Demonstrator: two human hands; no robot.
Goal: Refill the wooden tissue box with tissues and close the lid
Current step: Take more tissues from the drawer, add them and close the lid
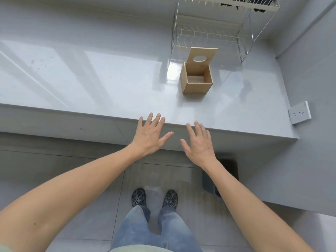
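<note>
Left hand (151,136), right hand (198,144): fingers spread, grasping nothing, near counter (109,84) edge. Wooden tissue box (197,82): square, hollow; lid (201,56) upright, round hole.

Wooden tissue box (197,84) on counter, lid (201,58) upright (open).

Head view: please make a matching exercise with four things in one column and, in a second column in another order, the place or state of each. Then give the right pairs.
Things:
1. box
2. lid
3. rack
4. left hand

Places or states:
A. open and empty, fingers spread, at the near edge of the counter
B. standing up, round hole showing
C. on the counter, open at the top, no tissues seen inside
D. white wire, behind the box by the wall

Pairs: 1-C, 2-B, 3-D, 4-A
</note>
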